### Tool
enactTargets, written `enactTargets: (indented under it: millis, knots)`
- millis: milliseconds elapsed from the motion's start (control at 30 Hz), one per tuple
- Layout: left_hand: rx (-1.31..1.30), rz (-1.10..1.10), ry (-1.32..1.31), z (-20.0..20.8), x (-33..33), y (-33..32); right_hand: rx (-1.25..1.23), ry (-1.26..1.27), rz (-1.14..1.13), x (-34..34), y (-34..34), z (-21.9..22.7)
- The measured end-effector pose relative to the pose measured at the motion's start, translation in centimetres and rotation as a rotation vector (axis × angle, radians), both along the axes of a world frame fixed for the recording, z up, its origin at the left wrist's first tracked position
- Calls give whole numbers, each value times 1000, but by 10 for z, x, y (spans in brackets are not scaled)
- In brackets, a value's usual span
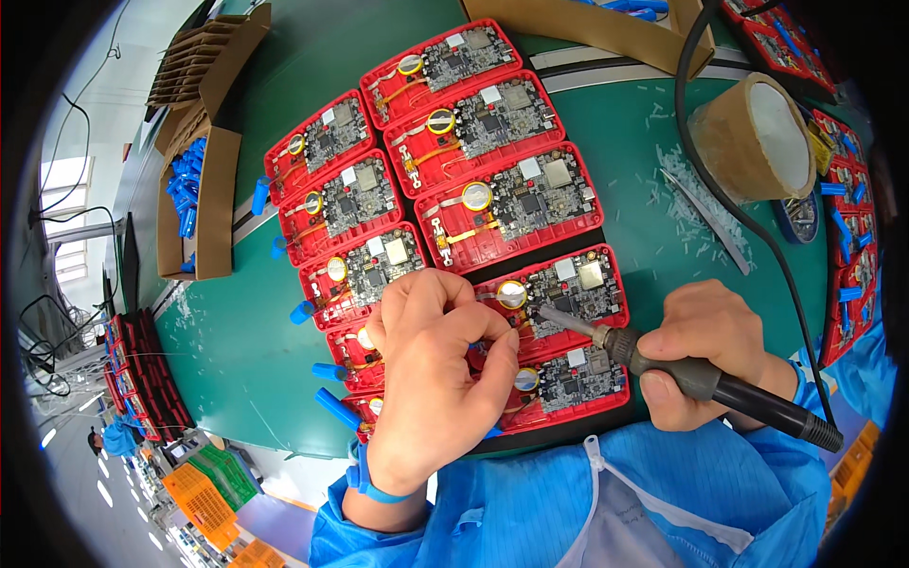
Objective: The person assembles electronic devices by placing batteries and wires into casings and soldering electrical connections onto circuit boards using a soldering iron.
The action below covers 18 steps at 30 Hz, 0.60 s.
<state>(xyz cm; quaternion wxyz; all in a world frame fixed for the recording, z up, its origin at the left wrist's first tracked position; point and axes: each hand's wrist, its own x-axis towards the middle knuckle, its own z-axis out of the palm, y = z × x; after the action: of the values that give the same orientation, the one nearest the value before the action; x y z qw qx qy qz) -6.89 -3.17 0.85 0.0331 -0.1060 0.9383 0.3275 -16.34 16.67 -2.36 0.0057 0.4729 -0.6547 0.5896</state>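
My right hand [710,341] is closed around the dark handle of a soldering iron [696,377]. Its metal tip points left over a circuit board [573,293] in a red plastic housing [620,270], close to a round coin cell [512,294]. My left hand [440,346] is bent into a pinch at the left side of this housing. Whatever lies between its fingertips is hidden behind the hand. Beside these hands, more red housings [516,251] with boards and coin cells stand in two columns. A blue strap [379,488] circles my left wrist.
Cardboard boxes with blue parts stand at the left [222,222] and far edge [606,28]. Tweezers [705,222] lie among white scraps on the green table [256,379]. A tape roll [757,137], a black cable [757,232] and more red housings [843,317] are at the right.
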Motion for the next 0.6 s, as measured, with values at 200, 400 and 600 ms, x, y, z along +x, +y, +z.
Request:
enactTargets:
  millis: [200, 400, 600]
  knots:
    - [-10, -6, 2, 0, -1, 0, -5, -12, 3, -1, -1, 0]
    - [-7, -7, -1, -1, -2, 0, 51, 21, 26, 0, 1, -3]
    - [-19, -8, -6, -1, -2, 1, 44, 16, 29, 0, 0, -5]
